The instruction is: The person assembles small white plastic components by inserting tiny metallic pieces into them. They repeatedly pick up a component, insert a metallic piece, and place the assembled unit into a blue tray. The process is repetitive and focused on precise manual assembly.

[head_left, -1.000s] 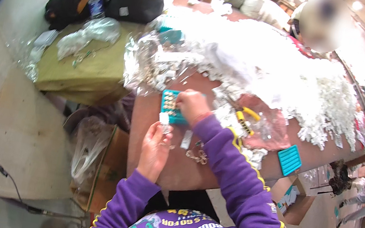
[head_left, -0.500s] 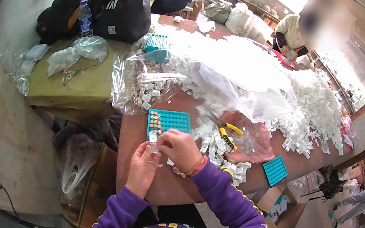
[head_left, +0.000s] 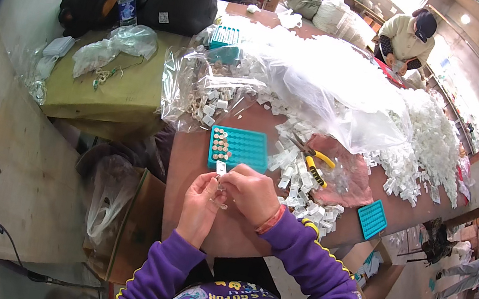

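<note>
Your left hand (head_left: 200, 206): thumb and fingers clamped on a small white piece (head_left: 221, 168), which juts beyond the fingertips | your right hand (head_left: 252, 195): fingertips bunched beside it, cannot tell what they grip | teal tray (head_left: 253, 143): just beyond your fingers | yellow-handled pliers (head_left: 310, 154): to their right

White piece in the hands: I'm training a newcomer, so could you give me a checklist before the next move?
1. White piece held by left hand: ok.
2. Right hand at the piece too: ok.
3. Nearest teal tray on the brown table, just beyond the hands: ok.
4. Yellow-handled pliers apart from both hands: ok.
5. Area beside the right hand free of loose white parts: not ok.
6. Piece's lower end undamaged: cannot tell; hands cover it.
</note>
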The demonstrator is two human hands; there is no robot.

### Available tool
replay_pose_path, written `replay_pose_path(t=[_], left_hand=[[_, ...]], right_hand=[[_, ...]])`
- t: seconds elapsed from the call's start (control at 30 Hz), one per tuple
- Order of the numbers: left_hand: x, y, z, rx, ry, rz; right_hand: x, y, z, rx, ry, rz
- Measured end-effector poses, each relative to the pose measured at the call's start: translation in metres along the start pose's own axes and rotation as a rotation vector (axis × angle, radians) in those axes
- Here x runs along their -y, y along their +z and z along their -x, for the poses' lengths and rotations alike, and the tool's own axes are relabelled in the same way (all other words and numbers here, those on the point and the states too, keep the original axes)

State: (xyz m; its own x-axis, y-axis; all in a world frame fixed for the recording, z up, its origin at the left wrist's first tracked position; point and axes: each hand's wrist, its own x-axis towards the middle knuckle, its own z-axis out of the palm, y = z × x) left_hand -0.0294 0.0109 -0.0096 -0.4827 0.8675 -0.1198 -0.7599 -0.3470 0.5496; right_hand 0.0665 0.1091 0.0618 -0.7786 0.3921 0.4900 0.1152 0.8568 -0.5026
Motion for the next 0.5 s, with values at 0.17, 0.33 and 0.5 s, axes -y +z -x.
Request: replay_pose_path(t=[0.17, 0.33, 0.5], left_hand=[[-0.001, 0.0, -0.001, 0.029, -0.01, 0.021], [0.0, 0.0, -0.002, 0.025, -0.028, 0.036], [0.001, -0.003, -0.001, 0.009, -0.06, 0.064]], right_hand=[[0.003, -0.007, -0.001, -0.038, -0.046, 0.007], [-0.002, -0.008, -0.011, -0.006, 0.04, -0.197], [-0.003, -0.007, -0.008, 0.051, 0.038, -0.075]])
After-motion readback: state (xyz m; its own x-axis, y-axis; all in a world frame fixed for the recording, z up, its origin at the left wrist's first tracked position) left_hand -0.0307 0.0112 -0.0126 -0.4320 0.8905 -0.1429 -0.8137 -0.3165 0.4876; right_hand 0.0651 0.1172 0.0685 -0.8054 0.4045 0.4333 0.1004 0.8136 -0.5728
